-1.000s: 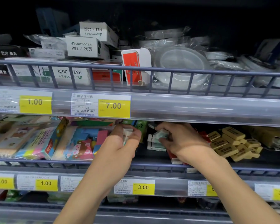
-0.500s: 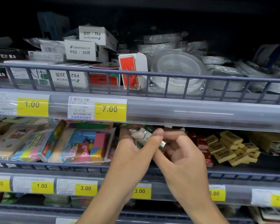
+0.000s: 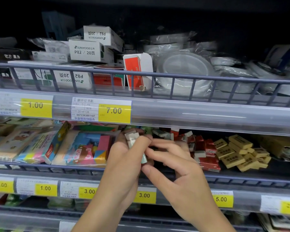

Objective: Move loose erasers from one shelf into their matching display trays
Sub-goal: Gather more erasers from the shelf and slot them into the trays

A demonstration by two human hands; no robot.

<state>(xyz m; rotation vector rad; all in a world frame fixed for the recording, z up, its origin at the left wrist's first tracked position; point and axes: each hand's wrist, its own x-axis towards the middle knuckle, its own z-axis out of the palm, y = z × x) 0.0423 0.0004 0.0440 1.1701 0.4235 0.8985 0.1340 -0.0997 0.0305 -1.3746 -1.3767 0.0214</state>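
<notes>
We are in the gathering step, by our reading: our left hand is curled round a small stack of white erasers, thumb pressed on top, held just in front of the middle shelf. Our right hand sits touching it, fingers bent, the fingertips pinching the lower end of the bundle where a pale green sleeve shows, as if squaring it up or passing one across. More loose white and red erasers lie heaped on the shelf just right of our hands, and a pile of yellow erasers lies further right; their print is too small to read.

Next, we think, the bundle must go to its matching tray; no tray for these is plain to us here, so the move calls for finding it first and keeping the stack from slipping.

Readable writing: the white boxes on the far upper shelf say SUNWOOD, P82 / 20页. The price tags read 1.00 and 7.00 above, with 00141128 and 6972363851107; below, 4.00, 1.00, 3.00, 3.00, 5.00
</notes>
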